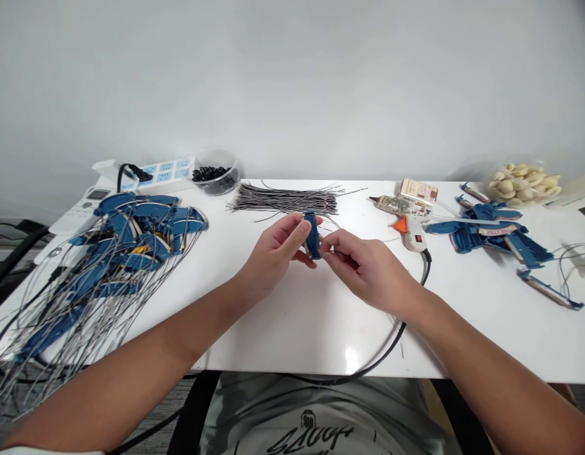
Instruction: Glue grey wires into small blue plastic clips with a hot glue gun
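Observation:
Between the thumb and fingers of my left hand (285,241) is a small blue fabric-covered strip (312,235), held up over the middle of the table. My right hand (363,265) is closed in a pinch at the strip's lower right edge. A thin dark wire (338,253) seems to run between its fingers; its tip is hidden. Behind both hands lies a bundle of thin grey wires (285,199). A white hot glue gun (415,230) with an orange trigger rests to the right of my right hand.
At left, blue strips with long wires (140,221) are heaped beside a power strip (166,174) and a tub of black pieces (216,177). More blue strips (491,230) lie at right, near a bag of pale pieces (524,183). A black cord (396,341) crosses the table's front edge.

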Available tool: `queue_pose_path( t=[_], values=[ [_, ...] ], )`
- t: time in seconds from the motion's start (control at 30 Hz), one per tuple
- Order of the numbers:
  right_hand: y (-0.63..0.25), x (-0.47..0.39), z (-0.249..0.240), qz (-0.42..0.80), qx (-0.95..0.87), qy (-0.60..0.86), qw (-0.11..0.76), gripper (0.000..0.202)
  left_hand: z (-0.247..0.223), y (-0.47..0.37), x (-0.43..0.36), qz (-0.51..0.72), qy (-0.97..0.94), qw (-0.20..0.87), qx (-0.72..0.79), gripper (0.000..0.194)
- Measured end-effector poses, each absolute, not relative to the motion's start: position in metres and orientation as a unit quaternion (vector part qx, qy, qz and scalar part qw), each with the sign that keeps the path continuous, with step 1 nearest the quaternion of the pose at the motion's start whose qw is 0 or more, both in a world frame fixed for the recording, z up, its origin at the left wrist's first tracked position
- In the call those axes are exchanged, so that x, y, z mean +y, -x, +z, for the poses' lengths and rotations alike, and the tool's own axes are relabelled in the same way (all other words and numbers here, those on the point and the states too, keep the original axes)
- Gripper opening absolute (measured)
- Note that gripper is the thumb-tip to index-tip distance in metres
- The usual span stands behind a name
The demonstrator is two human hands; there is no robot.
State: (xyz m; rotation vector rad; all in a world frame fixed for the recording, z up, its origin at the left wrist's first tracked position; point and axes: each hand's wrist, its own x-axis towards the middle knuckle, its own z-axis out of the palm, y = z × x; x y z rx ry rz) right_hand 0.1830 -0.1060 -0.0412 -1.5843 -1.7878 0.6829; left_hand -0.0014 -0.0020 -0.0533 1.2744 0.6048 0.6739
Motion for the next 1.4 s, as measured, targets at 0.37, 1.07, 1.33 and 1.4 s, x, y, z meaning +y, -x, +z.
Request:
queue_pose_path(
  t=[0.37,1.07,1.33,1.4],
  values=[
    [-0.1784,-0.1009,-0.0347,0.155,-0.68,0.561,0.447,0.013,-0.0513,-0.0002,0.0012,0.329,-0.574,0.695,0.282,0.038],
    [-0.1746,-0.1003,-0.0413,0.162,-0.676,0.557,0.455,0.017,-0.0489,0.0021,-0.0079,0.367,-0.601,0.661,0.261,0.034],
    [-0.1752,-0.0992,-0.0411,0.149,-0.668,0.569,0.457,0.017,-0.0492,0.0022,-0.0081,0.375,-0.607,0.649,0.264,0.034],
    [-0.1754,-0.0989,-0.0414,0.134,-0.668,0.573,0.455,0.017,-0.0492,0.0023,-0.0081,0.379,-0.609,0.645,0.263,0.034]
  ],
)
